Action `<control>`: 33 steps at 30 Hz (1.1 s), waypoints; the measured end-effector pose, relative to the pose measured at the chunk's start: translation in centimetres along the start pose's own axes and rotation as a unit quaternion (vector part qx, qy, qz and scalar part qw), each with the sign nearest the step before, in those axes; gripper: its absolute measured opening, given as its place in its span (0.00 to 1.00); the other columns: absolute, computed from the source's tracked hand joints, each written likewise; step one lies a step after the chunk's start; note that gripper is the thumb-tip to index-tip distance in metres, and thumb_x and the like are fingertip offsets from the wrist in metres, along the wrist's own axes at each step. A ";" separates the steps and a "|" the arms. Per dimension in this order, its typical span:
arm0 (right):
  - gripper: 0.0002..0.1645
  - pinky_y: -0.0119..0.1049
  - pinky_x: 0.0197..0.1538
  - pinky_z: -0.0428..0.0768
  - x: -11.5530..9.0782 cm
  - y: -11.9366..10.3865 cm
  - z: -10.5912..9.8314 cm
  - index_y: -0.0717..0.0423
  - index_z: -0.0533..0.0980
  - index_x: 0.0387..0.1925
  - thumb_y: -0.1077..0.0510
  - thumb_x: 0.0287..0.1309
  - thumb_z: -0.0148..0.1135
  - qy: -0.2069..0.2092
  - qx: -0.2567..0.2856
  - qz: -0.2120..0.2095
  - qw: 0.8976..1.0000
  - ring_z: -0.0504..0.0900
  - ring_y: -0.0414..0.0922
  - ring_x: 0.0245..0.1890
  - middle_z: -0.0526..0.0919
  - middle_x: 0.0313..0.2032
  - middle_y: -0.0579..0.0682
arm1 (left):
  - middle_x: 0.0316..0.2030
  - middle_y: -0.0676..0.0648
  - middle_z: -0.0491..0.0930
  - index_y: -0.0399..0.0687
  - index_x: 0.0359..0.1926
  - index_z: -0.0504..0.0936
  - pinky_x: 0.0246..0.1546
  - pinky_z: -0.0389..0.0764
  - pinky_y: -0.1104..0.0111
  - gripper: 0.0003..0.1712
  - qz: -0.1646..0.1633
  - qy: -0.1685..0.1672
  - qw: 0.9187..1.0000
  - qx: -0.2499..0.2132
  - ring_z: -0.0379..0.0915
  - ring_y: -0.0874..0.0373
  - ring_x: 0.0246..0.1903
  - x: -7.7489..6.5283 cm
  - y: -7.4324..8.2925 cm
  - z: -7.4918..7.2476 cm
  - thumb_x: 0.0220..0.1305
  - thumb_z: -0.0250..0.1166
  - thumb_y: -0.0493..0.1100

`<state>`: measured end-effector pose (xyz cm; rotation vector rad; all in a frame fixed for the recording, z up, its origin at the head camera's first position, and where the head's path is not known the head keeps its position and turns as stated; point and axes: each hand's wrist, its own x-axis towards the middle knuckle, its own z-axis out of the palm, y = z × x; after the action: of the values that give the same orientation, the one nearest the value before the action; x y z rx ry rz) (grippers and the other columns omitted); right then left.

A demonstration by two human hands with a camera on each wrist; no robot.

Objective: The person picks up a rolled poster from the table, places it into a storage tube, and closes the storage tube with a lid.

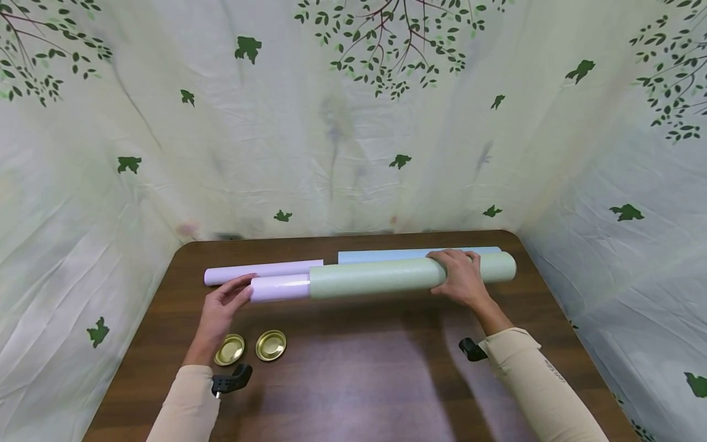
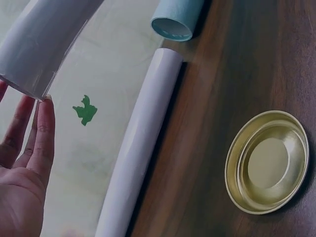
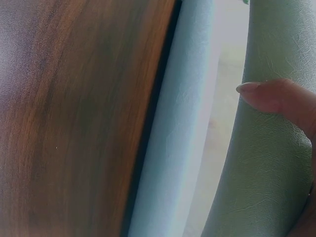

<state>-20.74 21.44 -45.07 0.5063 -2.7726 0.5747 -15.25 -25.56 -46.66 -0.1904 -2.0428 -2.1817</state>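
A pale green tube is held up above the table, its far-side outline overlapping a light blue tube. My right hand grips the green tube near its right end, thumb along the near side. Out of its left end sticks a shiny lilac roll. At that roll's free end is my left hand, its fairly straight fingertips touching the rim, as the left wrist view shows on the lilac roll. A second, thinner lilac roll lies behind.
Two round gold metal lids lie on the brown wooden table, one close beside my left wrist. A pale curtain with leaf prints hangs behind and at both sides of the table.
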 end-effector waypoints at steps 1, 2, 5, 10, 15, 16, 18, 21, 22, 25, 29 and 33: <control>0.44 0.57 0.55 0.51 0.0 0.0 0.0 0.48 0.75 0.49 0.52 0.18 0.81 0.000 0.000 0.000 1.000 0.70 0.54 0.51 0.78 0.47 0.52 | 0.42 0.57 0.79 0.25 0.53 0.70 0.40 0.75 0.78 0.20 0.000 -0.002 1.000 -0.001 0.74 0.68 0.42 0.0 0.0 0.1 0.60 0.58 0.31; 0.44 0.57 0.55 0.51 0.0 0.0 0.0 0.47 0.75 0.48 0.52 0.18 0.81 0.001 -0.001 0.001 1.000 0.70 0.54 0.51 0.78 0.47 0.52 | 0.43 0.57 0.79 0.25 0.53 0.69 0.40 0.75 0.78 0.20 0.000 -0.004 1.000 -0.001 0.74 0.68 0.42 0.0 -0.1 0.2 0.60 0.57 0.31; 0.44 0.57 0.55 0.52 0.0 0.1 0.0 0.47 0.75 0.48 0.53 0.17 0.81 0.007 -0.001 0.002 1.000 0.70 0.54 0.51 0.78 0.47 0.52 | 0.43 0.57 0.78 0.25 0.54 0.68 0.40 0.75 0.78 0.21 -0.005 -0.004 1.000 0.003 0.74 0.68 0.42 0.1 -0.3 0.7 0.60 0.57 0.31; 0.44 0.57 0.54 0.52 0.1 0.2 0.2 0.47 0.75 0.48 0.53 0.17 0.81 0.007 0.001 -0.001 1.000 0.70 0.54 0.51 0.78 0.47 0.52 | 0.44 0.57 0.78 0.22 0.54 0.66 0.41 0.74 0.79 0.22 -0.004 -0.010 1.000 0.007 0.74 0.67 0.44 0.1 -0.6 1.8 0.60 0.57 0.30; 0.44 0.57 0.54 0.52 0.1 0.1 0.6 0.48 0.75 0.48 0.52 0.17 0.81 0.003 -0.001 -0.003 1.000 0.70 0.55 0.51 0.78 0.47 0.53 | 0.45 0.55 0.78 0.21 0.54 0.65 0.42 0.74 0.78 0.22 0.025 -0.040 0.999 -0.014 0.73 0.65 0.46 0.2 -1.0 2.5 0.59 0.56 0.28; 0.44 0.57 0.54 0.52 0.1 0.1 0.6 0.48 0.75 0.48 0.53 0.17 0.81 0.004 0.000 -0.003 1.000 0.70 0.55 0.50 0.78 0.47 0.53 | 0.45 0.54 0.78 0.21 0.54 0.65 0.42 0.74 0.78 0.22 0.031 -0.045 0.998 -0.018 0.73 0.64 0.46 0.2 -1.1 2.6 0.59 0.56 0.28; 0.44 0.57 0.54 0.53 0.1 0.0 0.8 0.48 0.75 0.48 0.53 0.17 0.81 0.006 -0.001 -0.004 1.000 0.70 0.55 0.50 0.78 0.47 0.53 | 0.45 0.53 0.78 0.20 0.54 0.65 0.42 0.74 0.77 0.22 0.040 -0.050 0.998 -0.022 0.73 0.64 0.46 0.3 -1.2 2.9 0.59 0.56 0.27; 0.44 0.57 0.54 0.52 0.1 -0.1 0.8 0.47 0.75 0.48 0.54 0.17 0.81 0.005 0.001 -0.004 1.000 0.70 0.54 0.50 0.78 0.47 0.53 | 0.44 0.52 0.78 0.21 0.53 0.66 0.42 0.75 0.77 0.22 0.034 -0.044 0.998 -0.022 0.74 0.63 0.45 0.3 -1.4 3.4 0.58 0.57 0.27; 0.44 0.56 0.54 0.52 0.1 -0.1 0.9 0.47 0.75 0.48 0.54 0.17 0.81 0.004 0.001 -0.003 1.000 0.70 0.54 0.50 0.78 0.47 0.52 | 0.44 0.52 0.78 0.21 0.53 0.66 0.41 0.75 0.76 0.22 0.030 -0.041 0.999 -0.019 0.74 0.63 0.45 0.3 -1.4 3.6 0.58 0.58 0.27; 0.45 0.56 0.55 0.52 0.0 -0.1 0.9 0.46 0.75 0.49 0.54 0.18 0.81 0.000 0.001 -0.003 1.000 0.70 0.53 0.50 0.78 0.47 0.51 | 0.43 0.53 0.79 0.22 0.53 0.68 0.41 0.76 0.76 0.22 0.011 -0.033 0.999 -0.009 0.74 0.63 0.45 0.3 -1.5 4.0 0.57 0.59 0.28; 0.45 0.56 0.55 0.52 -0.1 -0.1 1.0 0.46 0.74 0.49 0.52 0.18 0.81 -0.002 -0.001 -0.006 1.000 0.70 0.53 0.51 0.78 0.47 0.51 | 0.43 0.54 0.78 0.22 0.53 0.67 0.41 0.76 0.75 0.23 0.010 -0.044 0.999 -0.007 0.74 0.62 0.46 0.4 -1.7 4.4 0.57 0.59 0.28; 0.45 0.56 0.55 0.52 -0.1 0.0 0.8 0.46 0.74 0.50 0.52 0.18 0.81 -0.006 -0.004 -0.002 1.000 0.69 0.53 0.51 0.77 0.48 0.52 | 0.44 0.53 0.78 0.21 0.53 0.66 0.42 0.76 0.75 0.23 0.018 -0.057 0.998 -0.016 0.73 0.62 0.46 0.5 -1.8 4.9 0.57 0.58 0.26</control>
<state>-20.78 21.07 -45.84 0.5159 -2.7828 0.5611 -16.18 -20.54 -48.01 -0.3605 -2.0451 -2.2303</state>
